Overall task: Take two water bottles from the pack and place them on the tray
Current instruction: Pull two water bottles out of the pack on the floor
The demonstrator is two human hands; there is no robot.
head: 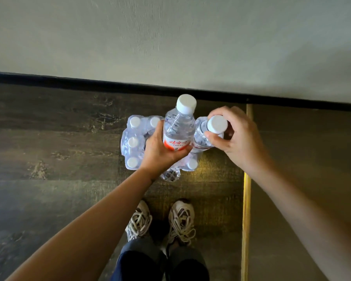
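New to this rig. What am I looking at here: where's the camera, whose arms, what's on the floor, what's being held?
There is no machine: a person works with bare hands, and the single picture comes from a wide-angle camera on their head, looking down past their arms to their laced sneakers.

On the dark wood-look floor, against the pale wall, sits a shrink-wrapped plastic pack of white-capped water bottles.

The left hand grips a clear water bottle with an orange label around its body. The right hand holds a second clear water bottle near its white cap, fingers around the neck. Both bottles are above the pack. No tray is visible in this view.
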